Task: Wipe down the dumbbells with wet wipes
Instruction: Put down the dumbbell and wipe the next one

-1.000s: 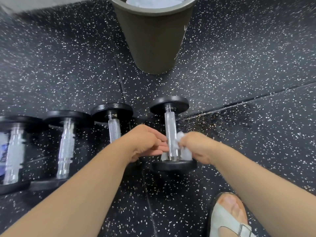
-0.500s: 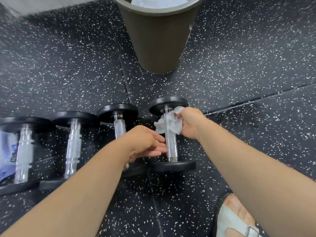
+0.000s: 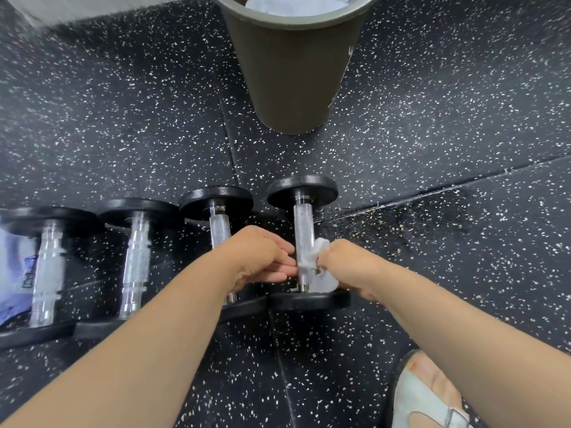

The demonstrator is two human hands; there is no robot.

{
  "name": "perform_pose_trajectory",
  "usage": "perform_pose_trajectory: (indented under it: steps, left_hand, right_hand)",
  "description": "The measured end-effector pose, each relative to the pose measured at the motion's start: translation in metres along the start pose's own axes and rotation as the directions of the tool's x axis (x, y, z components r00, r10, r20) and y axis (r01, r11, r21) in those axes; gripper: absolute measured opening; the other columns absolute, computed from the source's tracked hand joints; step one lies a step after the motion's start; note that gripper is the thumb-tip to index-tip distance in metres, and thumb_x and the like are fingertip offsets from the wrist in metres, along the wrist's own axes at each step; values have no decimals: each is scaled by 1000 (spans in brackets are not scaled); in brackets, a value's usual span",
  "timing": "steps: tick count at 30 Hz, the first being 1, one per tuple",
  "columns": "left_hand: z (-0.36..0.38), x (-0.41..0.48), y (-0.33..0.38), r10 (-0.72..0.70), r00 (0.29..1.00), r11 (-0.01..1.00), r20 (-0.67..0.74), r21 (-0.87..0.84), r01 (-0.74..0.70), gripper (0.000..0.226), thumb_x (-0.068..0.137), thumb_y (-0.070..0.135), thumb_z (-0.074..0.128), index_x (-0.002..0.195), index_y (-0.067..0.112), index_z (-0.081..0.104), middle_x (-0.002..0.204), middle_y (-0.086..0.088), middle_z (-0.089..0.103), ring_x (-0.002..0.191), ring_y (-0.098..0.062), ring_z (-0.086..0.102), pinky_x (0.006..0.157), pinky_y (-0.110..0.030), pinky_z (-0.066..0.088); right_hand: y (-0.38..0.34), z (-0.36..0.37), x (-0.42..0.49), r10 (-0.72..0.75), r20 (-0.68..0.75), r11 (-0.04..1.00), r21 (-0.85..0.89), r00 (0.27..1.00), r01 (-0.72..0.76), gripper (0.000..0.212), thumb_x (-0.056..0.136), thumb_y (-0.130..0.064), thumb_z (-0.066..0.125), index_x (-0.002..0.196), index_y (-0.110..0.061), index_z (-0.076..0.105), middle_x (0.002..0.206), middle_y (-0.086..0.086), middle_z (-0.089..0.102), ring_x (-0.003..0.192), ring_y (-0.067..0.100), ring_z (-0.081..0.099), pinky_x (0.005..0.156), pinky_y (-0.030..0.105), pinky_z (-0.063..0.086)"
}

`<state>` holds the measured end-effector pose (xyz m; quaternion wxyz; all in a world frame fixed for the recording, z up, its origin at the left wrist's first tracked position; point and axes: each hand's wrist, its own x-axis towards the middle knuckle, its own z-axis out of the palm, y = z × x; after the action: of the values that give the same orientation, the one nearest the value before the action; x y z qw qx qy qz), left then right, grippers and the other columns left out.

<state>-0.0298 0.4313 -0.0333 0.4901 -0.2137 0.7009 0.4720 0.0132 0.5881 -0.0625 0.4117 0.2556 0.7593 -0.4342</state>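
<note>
Item: my sandalled foot, nearest, at the lower right on the speckled black rubber floor.
Item: my right hand, grip closed on a crumpled white wet wipe, which is pressed against the near end of the chrome handle of the rightmost dumbbell, just above its near black plate.
Item: my left hand, fingers loosely curled and empty, fingertips at the left side of that same handle; whether they touch it I cannot tell.
Item: three more dumbbells lying in a row to the left, handles parallel: second dumbbell partly under my left forearm, third dumbbell, fourth dumbbell.
Item: blue-and-white packet, at the left edge, behind the fourth dumbbell.
Item: olive-brown bin, farthest, standing beyond the row, white material inside.
</note>
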Motion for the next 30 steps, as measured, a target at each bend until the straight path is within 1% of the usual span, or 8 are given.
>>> perform_pose_trajectory:
  steps: [5,8,10,14,20,23,26,30]
  left_hand:
    - [13,14,6,139,979,990,-152,-11,-142,9,89,19,63,97,15,65,101,-10,71,93,-18,68,87,-36,57]
    - [30,21,13,175,973,984,-152,-17,-180,28,77,35,65,97,16,69,103,-13,72,97,-26,68,92,-45,54]
    - [39,28,13,169,974,984,-150,-31,-176,32,73,39,64,95,15,68,102,-13,71,98,-30,67,93,-48,52]
    - [53,39,13,118,987,973,-111,-186,-137,11,90,25,62,91,16,56,100,-10,68,89,-23,69,96,-42,51]
    - [69,38,12,152,965,969,-214,-162,-189,8,89,17,57,95,11,55,84,-4,59,77,-17,60,89,-41,52]
    - [74,32,18,231,945,952,-233,-144,-268,16,90,20,58,102,11,53,81,-3,59,77,-19,60,82,-42,52]
    - [77,28,31,341,905,918,-255,-114,-379,12,91,22,59,90,21,48,87,-5,59,83,-23,60,87,-46,51]
    - [78,22,35,431,867,890,-251,-39,-454,13,94,23,56,101,17,46,95,-9,60,82,-21,58,82,-39,53]
  right_hand:
    - [1,-3,-16,-169,-27,969,-189,985,161,30,95,-8,39,65,-13,43,65,2,42,54,11,37,51,21,33]
    - [5,-20,-23,-145,-55,986,-90,988,140,23,94,-5,40,99,-6,62,83,9,58,70,19,55,66,30,45]
    - [7,-36,-23,-168,-110,985,-71,980,160,26,95,-5,38,100,-2,63,82,8,56,66,18,50,60,26,39]
    - [10,-60,-20,-176,-254,982,-119,951,150,31,93,-3,35,66,-19,38,63,-3,34,51,13,28,47,24,20]
    - [26,-63,-21,-145,-275,989,-65,950,133,24,98,-12,36,115,-14,53,85,2,51,70,16,45,56,27,34]
    - [27,-65,-26,-102,-300,993,32,948,117,19,96,-10,38,104,-11,55,87,4,54,72,18,46,62,31,41]
    - [26,-71,-27,-78,-331,986,114,940,122,20,95,-9,40,88,-14,57,79,5,56,64,17,45,57,29,34]
    - [25,-71,-22,-28,-363,964,235,931,120,21,92,-9,43,103,-10,62,95,12,67,80,27,60,73,37,47]
